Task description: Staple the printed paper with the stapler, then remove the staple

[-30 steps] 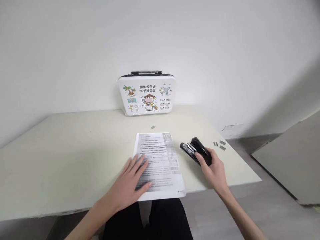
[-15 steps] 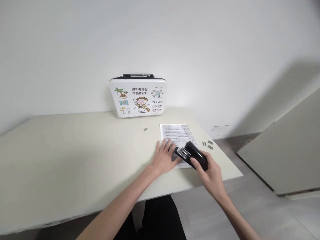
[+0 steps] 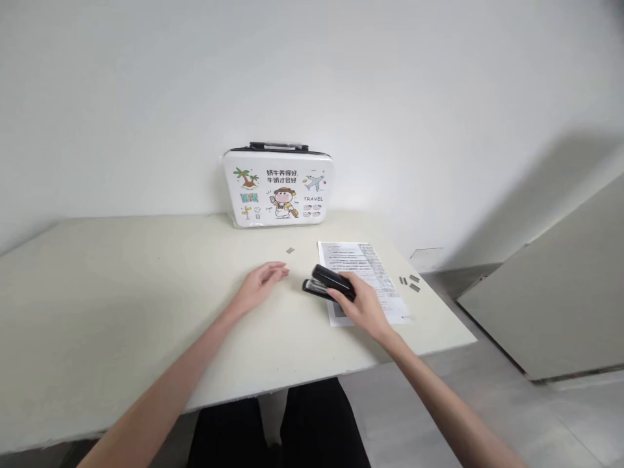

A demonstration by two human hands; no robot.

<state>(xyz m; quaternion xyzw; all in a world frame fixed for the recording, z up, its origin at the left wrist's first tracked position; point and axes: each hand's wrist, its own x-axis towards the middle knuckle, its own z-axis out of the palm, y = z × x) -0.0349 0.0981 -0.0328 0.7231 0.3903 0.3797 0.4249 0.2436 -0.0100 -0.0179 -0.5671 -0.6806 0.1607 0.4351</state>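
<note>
A black stapler (image 3: 331, 281) is gripped by my right hand (image 3: 365, 304) at its rear end, jaws parted and pointing left. It hovers over the left edge of a printed paper sheet (image 3: 361, 270), hiding part of its text. My left hand (image 3: 260, 286) is to the left of the stapler, above the table, fingers extended and slightly bent, holding nothing. Beyond it lies a small grey staple strip (image 3: 290, 250). Several more staple strips (image 3: 414, 287) are right of the paper.
A white case (image 3: 277, 188) with cartoon prints and a black handle stands at the back of the cream table (image 3: 146, 292), by the wall. The table's right edge slopes past the staple strips. A pale cabinet (image 3: 550, 292) stands on the floor at the right.
My left hand has come off the paper and moved left. My right hand has carried the stapler left, from the paper's middle to its left edge. The view has shifted slightly.
</note>
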